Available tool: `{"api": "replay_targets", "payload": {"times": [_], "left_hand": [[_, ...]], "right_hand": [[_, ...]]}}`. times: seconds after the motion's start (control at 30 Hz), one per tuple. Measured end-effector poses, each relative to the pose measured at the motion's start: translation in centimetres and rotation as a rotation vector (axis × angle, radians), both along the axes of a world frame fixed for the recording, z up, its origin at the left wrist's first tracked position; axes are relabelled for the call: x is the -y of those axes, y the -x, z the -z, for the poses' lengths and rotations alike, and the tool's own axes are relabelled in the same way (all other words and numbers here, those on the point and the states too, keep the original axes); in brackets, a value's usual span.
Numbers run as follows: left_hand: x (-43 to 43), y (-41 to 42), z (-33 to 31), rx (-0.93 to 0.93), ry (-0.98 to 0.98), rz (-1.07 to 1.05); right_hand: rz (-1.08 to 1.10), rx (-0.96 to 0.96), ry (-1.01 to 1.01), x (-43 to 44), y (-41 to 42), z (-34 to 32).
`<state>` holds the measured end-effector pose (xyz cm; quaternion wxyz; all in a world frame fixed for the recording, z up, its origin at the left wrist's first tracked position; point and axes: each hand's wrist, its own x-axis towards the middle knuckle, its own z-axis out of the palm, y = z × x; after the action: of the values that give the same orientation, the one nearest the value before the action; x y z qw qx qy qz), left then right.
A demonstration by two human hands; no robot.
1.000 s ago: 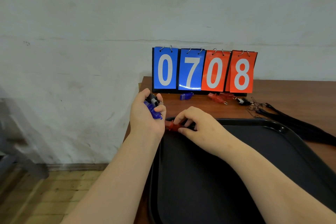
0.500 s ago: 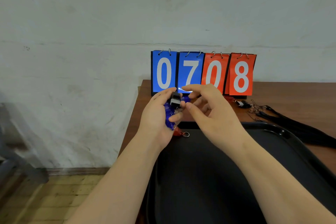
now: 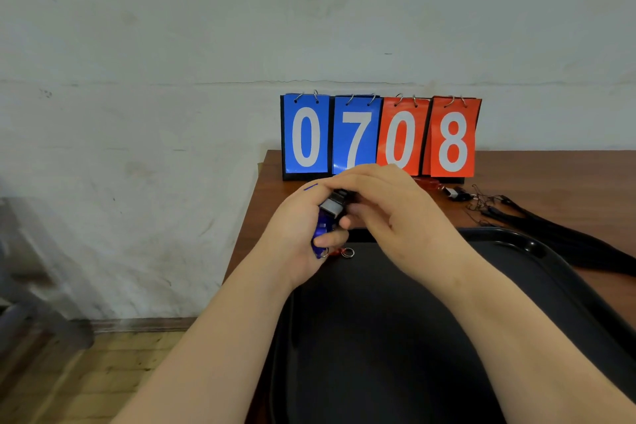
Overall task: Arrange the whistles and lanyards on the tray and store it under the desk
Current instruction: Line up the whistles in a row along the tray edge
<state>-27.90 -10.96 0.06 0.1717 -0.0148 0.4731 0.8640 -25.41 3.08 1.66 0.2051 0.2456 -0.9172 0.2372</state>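
My left grip [image 3: 299, 231] curls round a blue whistle [image 3: 323, 229] over the far-left corner of the tray [image 3: 537, 248]; my right grip [image 3: 402, 217] pinches a black whistle [image 3: 335, 205] touching it. A red whistle [image 3: 335, 253] lies in that corner, lanyards [image 3: 568, 241] on the surface [image 3: 550, 182] beside the tray.

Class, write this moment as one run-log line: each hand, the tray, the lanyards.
left hand grips blue whistle | right hand pinches black whistle | red whistle on tray | lanyards on desk
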Motion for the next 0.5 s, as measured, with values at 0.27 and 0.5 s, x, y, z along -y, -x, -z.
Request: {"api": "replay_targets", "payload": {"times": [0.27,0.5], "left_hand": [[0.0,1.0,0.3,-0.074,0.271,-0.194],[0.9,2.4,1.1,-0.11,0.173,-0.627]], "right_hand": [[0.126,-0.024,-0.111,-0.2,-0.1,-0.4],[0.107,0.529,-0.053,-0.3,-1.2,-1.0]]}}
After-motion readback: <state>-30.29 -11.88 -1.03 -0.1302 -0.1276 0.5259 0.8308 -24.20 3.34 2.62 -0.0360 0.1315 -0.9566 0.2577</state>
